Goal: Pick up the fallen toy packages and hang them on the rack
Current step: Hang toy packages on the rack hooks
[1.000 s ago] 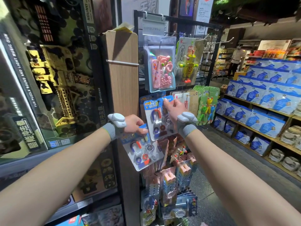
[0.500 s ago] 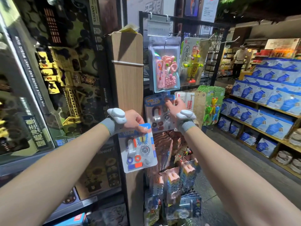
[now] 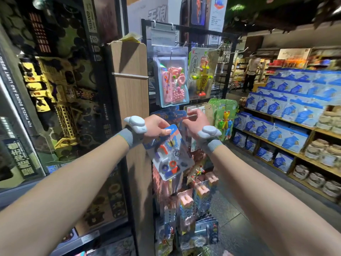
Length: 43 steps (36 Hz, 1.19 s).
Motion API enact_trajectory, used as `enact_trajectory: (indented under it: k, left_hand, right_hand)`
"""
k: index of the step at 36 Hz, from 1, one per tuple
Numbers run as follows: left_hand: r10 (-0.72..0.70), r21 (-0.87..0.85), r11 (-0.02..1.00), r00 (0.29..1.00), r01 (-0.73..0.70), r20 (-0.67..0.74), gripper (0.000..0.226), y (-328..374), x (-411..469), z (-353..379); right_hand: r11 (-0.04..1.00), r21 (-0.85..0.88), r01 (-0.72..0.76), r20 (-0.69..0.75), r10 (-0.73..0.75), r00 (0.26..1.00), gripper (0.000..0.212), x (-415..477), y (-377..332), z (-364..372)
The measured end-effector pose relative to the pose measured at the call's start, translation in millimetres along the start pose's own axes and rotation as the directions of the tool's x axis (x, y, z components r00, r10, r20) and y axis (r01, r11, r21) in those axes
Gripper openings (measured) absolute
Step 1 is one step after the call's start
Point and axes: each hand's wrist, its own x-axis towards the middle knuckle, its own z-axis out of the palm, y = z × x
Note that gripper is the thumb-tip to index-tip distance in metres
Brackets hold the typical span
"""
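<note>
My left hand [image 3: 156,127] pinches the top of a blue and white magnet toy package [image 3: 170,154], which hangs tilted in front of the black wire rack [image 3: 231,58]. Another magnet toy package [image 3: 173,114] hangs on the rack just behind it, mostly hidden by both hands. My right hand [image 3: 196,123] is at that package's upper edge with fingers curled, pinching near a thin rack hook; what exactly it pinches is unclear. Pink and blue packages [image 3: 186,202] hang lower on the rack.
A pink toy pouch [image 3: 172,78] and a yellow figure card [image 3: 202,74] hang above my hands, green cards [image 3: 224,117] to the right. A wooden panel [image 3: 132,80] stands left of the rack. Shelves of blue bags [image 3: 287,115] line the aisle on the right, where a person [image 3: 251,71] stands far back.
My left hand raised its magnet package up and right, close to my right hand. The right hand stayed at the hung package's top near the hook.
</note>
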Motion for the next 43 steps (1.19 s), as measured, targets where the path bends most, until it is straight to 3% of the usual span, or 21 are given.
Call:
enact_trajectory:
  k: [3, 8, 12, 19, 28, 36, 43]
  left_hand:
    - [0.018, 0.005, 1.0, 0.998, -0.018, -0.067, 0.02, 6.3, 6.4, 2.7]
    - [0.033, -0.126, 0.99, 0.983, -0.056, -0.179, 0.019, 12.9, 10.6, 7.6]
    - [0.048, -0.161, 0.984, 0.982, -0.078, -0.183, 0.012, 16.8, 13.6, 8.0]
    - [0.057, -0.182, 0.978, 0.972, -0.1, -0.228, 0.01, 20.1, 14.4, 5.6]
    - [0.002, -0.233, 0.971, 0.98, -0.049, -0.197, 0.018, 12.1, 6.7, 2.7]
    - [-0.054, -0.462, 0.887, 0.995, 0.01, -0.081, 0.016, 0.8, -3.3, 2.8]
    - [-0.077, -0.464, 0.885, 0.974, -0.032, -0.214, 0.018, 1.2, -6.1, 2.2]
  right_hand:
    - [1.0, 0.025, 0.013, -0.006, -0.013, 1.0, 0.019, -6.8, -3.2, -2.9]
    - [0.99, 0.142, 0.0, 0.016, -0.003, 1.0, 0.02, -12.2, -7.3, -3.9]
    - [0.987, 0.155, 0.051, 0.007, -0.053, 0.999, 0.035, -15.8, -5.3, -7.7]
    - [0.986, 0.162, 0.045, 0.238, -0.083, 0.968, 0.024, -21.1, -5.0, -11.8]
    - [0.957, 0.29, 0.019, 0.282, -0.104, 0.954, 0.016, -19.6, -9.0, -20.3]
    - [0.926, 0.376, -0.022, 0.158, -0.041, 0.987, 0.003, -9.9, -10.2, -21.6]
    - [0.906, 0.415, -0.079, 0.102, 0.04, 0.994, 0.005, -2.3, -7.0, -18.3]
